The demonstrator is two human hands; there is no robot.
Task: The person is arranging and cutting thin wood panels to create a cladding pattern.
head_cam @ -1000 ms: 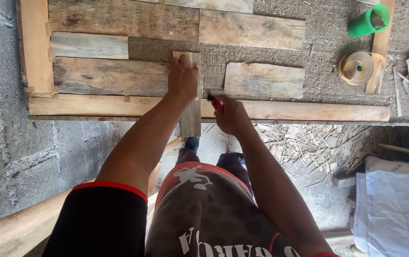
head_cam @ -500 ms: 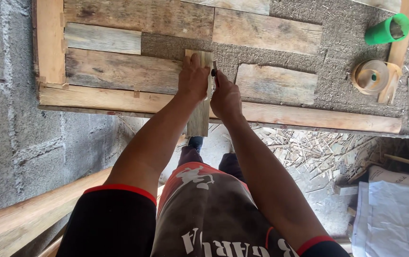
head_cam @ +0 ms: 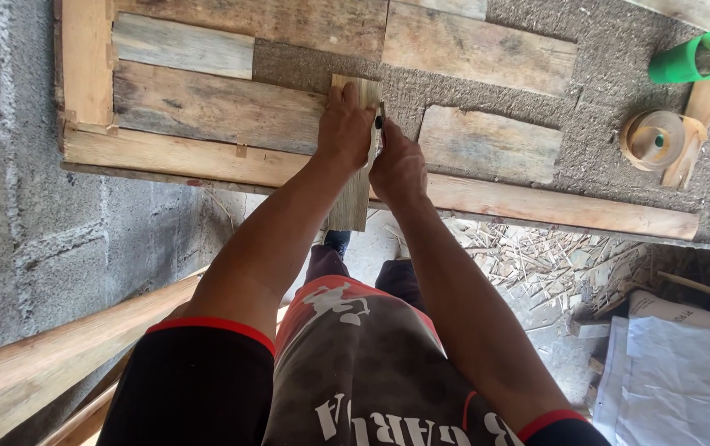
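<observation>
Pressing down, the left hand (head_cam: 345, 125) holds a small board (head_cam: 353, 198) flat across the long plank (head_cam: 536, 206). The right hand (head_cam: 398, 169) grips a dark pencil (head_cam: 379, 132) just beside its edge.

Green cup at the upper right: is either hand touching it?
No, the green cup lies apart at the upper right, while the left hand and right hand are both on the narrow wood strip.
</observation>
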